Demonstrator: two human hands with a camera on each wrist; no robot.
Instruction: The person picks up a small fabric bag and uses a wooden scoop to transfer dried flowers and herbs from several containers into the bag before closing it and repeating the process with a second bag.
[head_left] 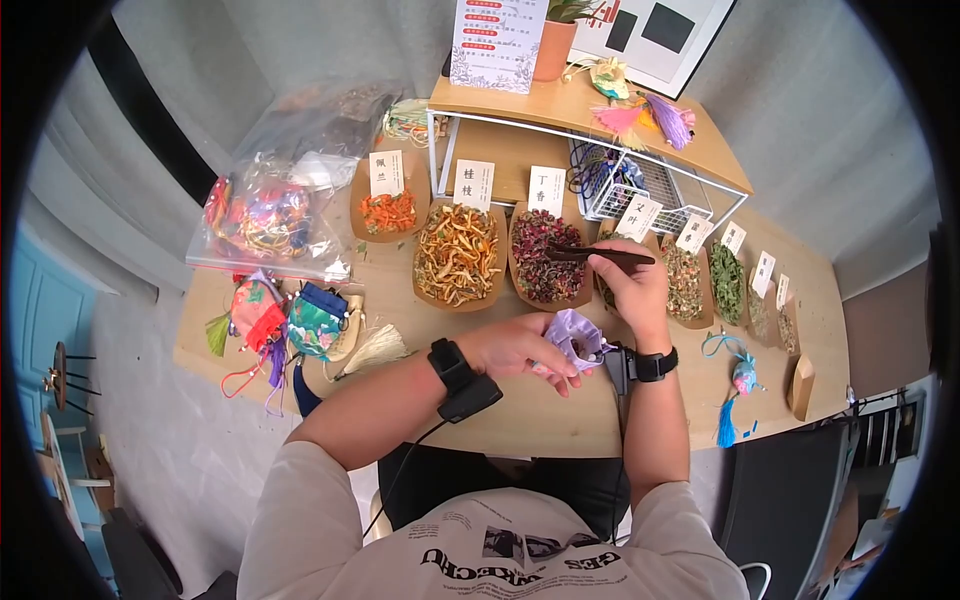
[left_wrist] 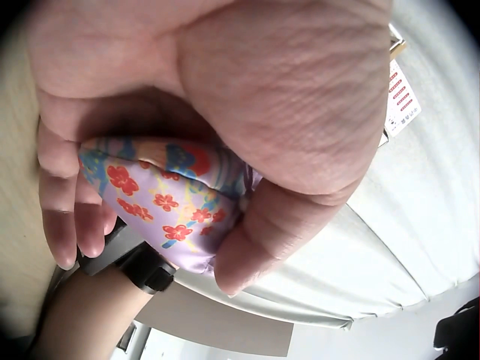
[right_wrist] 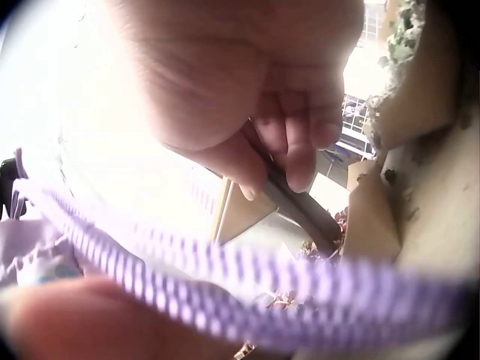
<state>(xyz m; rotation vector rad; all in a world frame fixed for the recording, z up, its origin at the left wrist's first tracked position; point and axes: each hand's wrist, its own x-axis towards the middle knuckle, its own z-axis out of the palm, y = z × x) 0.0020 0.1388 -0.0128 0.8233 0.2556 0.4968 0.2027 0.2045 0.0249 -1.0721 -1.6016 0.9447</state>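
My left hand (head_left: 512, 346) holds a small lavender cloth pouch (head_left: 574, 338), its mouth open upward. In the left wrist view the pouch's (left_wrist: 161, 202) red flower print shows between thumb and fingers. My right hand (head_left: 640, 296) grips dark brown tongs (head_left: 610, 256) between thumb and fingers. Their tips reach into dried dark red petals (head_left: 537, 236) in a brown paper tray (head_left: 552, 304). In the right wrist view the tongs (right_wrist: 304, 214) slant down toward that tray, and a blurred lilac cord (right_wrist: 187, 277) crosses in front.
Orange dried flowers (head_left: 387, 212) and yellowish dried strips (head_left: 458, 255) fill trays at left; green leaves (head_left: 727, 285) lie at right. Finished pouches (head_left: 315, 320) lie at the left edge, a blue tasselled one (head_left: 743, 378) at right. Behind stands a wooden shelf (head_left: 590, 115).
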